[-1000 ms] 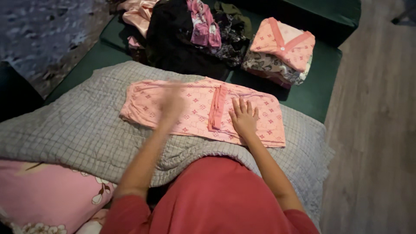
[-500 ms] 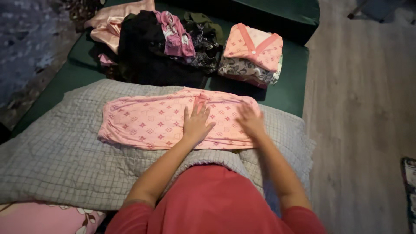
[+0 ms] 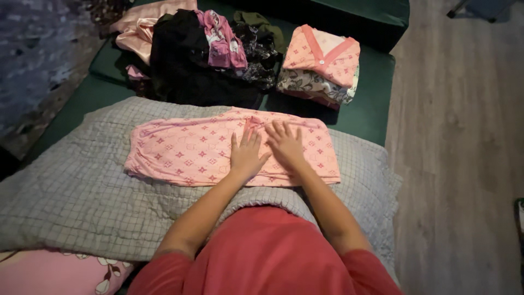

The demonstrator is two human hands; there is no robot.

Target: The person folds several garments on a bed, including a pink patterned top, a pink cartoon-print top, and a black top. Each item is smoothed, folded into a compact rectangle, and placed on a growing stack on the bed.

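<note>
Both hands lie flat on a pair of soft pink pants (image 3: 185, 150) with little star and flower shapes printed all over. The left hand (image 3: 246, 154) is spread wide open, palm down, with the fingers a bit apart. It grips nothing; it only presses on the cloth. The right hand (image 3: 285, 144) is open and flat too, just beside the left hand, almost touching it. It also holds nothing and just rests on the cloth.

The pants are laid out in a long flat shape under both hands. Most of the cloth reaches out past the left hand, and a shorter bit goes past the right hand. The cloth looks thin and smooth, with a few small wrinkles by the fingers.

Under the pants is a puffy grey quilt (image 3: 82, 196) with a grid of thin lines and stitched squares. It lies across the person's lap.

Beyond the fingertips sits a dark green cushion (image 3: 376, 109). On it, ahead of the right hand, is a neat pile of folded clothes (image 3: 322, 68) with a pink top on it. Ahead of the left hand is a messy heap of clothes (image 3: 202, 49), black, pink and dark green.

Off to the right of the right hand is a wooden floor (image 3: 458, 136) with long planks.
</note>
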